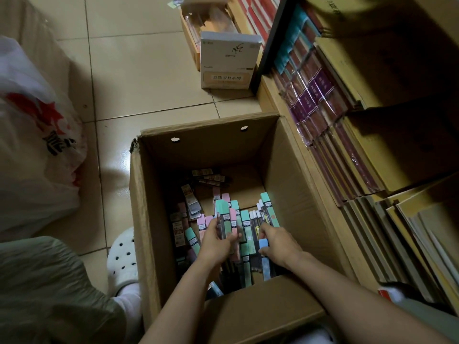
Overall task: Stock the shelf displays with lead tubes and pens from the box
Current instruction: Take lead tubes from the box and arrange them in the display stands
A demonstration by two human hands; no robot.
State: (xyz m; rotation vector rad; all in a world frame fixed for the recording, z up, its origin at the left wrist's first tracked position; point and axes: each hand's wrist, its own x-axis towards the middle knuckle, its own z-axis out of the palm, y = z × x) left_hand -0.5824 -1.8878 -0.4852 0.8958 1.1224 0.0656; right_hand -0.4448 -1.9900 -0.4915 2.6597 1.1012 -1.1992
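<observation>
1. White plastic bag (pixel 32 135) with red and black print, slumped at the left edge of the frame.
2. White clog (pixel 123 259) with round holes, on the floor at lower left.
3. Beige tiled floor (pixel 139 70) across the upper left.
4. White carton (pixel 229 60) with handwriting on its top, standing at upper centre.
5. Open brown carton (pixel 198 23) just behind it, at the top edge.
6. Purple wrapped packs (pixel 315 95) lined up at upper right.
7. Tan notebooks (pixel 397 244) stacked on edge at lower right.

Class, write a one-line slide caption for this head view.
Both hands, left and right, gather lead tubes inside a cardboard box beside stocked shelves.
</observation>
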